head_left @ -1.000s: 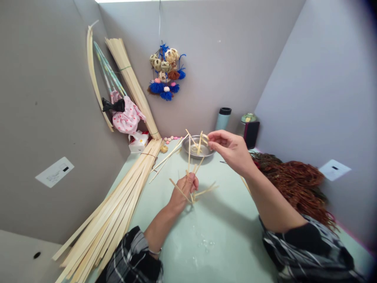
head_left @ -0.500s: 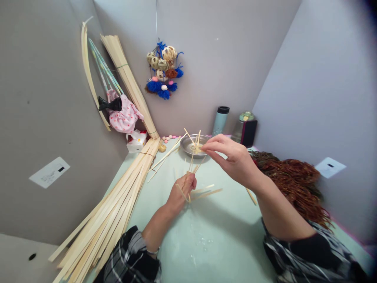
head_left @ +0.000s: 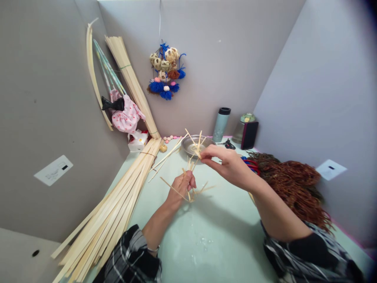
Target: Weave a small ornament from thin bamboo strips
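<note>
Pale strips [head_left: 191, 199] pinched in left hand [head_left: 181, 186], long axes splayed left, right and away from it; right hand [head_left: 228, 163] pinches more, tips pointing away.

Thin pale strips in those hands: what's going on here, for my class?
Someone is handling thin pale strips. The left hand grips several, crossed together over the table, ends sticking out. The right hand pinches strips with its fingers by the metal bowl; whether these join the others is unclear. A bundle of long strips lies to the left.
</note>
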Tool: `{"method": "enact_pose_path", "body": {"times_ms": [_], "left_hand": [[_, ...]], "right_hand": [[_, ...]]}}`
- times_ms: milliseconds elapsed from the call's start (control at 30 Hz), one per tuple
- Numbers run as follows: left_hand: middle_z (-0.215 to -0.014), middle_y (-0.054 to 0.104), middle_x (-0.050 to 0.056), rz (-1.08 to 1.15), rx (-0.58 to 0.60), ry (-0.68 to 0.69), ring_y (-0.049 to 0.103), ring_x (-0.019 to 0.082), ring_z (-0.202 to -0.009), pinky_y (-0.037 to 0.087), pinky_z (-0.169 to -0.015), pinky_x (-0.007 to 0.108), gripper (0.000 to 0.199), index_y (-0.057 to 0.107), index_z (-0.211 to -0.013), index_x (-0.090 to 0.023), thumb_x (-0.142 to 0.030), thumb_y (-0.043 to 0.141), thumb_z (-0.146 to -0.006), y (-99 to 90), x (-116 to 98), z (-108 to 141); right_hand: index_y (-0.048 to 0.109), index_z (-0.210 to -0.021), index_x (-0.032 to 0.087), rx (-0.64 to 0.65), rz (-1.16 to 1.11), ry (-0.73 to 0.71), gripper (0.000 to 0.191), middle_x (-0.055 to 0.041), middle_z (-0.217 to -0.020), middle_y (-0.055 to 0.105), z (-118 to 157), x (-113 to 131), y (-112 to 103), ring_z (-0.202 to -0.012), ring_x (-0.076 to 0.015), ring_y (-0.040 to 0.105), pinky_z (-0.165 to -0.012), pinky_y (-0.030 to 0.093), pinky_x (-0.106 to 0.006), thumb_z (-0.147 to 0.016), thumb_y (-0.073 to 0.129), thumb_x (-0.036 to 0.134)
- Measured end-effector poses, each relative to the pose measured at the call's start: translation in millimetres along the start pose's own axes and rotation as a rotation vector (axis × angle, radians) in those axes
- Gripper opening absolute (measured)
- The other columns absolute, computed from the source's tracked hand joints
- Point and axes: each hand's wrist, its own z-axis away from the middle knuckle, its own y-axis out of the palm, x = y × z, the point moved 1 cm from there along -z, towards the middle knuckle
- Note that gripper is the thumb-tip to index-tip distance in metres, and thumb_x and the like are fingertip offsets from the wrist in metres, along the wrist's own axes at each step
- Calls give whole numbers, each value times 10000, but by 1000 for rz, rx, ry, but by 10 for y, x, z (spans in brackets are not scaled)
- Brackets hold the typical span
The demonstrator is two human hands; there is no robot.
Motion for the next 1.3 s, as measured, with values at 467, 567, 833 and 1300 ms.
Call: {"method": "enact_pose_path", "body": {"times_ms": [467, 567, 833, 1300], "left_hand": [[-634, 417, -18, -128, -49, 4, 432, 144, -632, 359, -654, 291, 573, 495, -683, -192, -638, 290, -979, -6, -2, 52], [-639, 415, -20, -152, -51, 13, 434, 143, -636, 356, -653, 287, 557, 501, -698, -191, -624, 297, -984, -8, 3, 63], [-610, 428, -16, -109, -30, -8, 444, 147, -621, 368, -663, 298, 612, 498, -651, -192, -680, 291, -955, -2, 14, 25], [-581, 401, -15, -90, -78, 2, 411, 148, -593, 341, -617, 299, 656, 475, -627, -199, -759, 284, -912, -33, 13, 4]], "right_hand": [[670, -1210, 211, -61, -163, 105, 267, -54, -1000, 718, -4, 13, 300, -883, -163, 671, -830, 538, -326, -975, 543, 212], [692, -1157, 210, -102, -220, 187, 235, -43, -958, 715, -3, -9, 345, -865, -165, 674, -808, 542, -316, -950, 581, 210], [718, -1109, 218, -115, -209, 81, 204, -56, -962, 691, -13, 17, 339, -881, -164, 644, -811, 514, -317, -982, 559, 231], [693, -1175, 237, 48, -123, -29, 250, -43, -943, 648, 30, 1, 385, -837, -158, 620, -768, 507, -328, -999, 523, 189]]}}
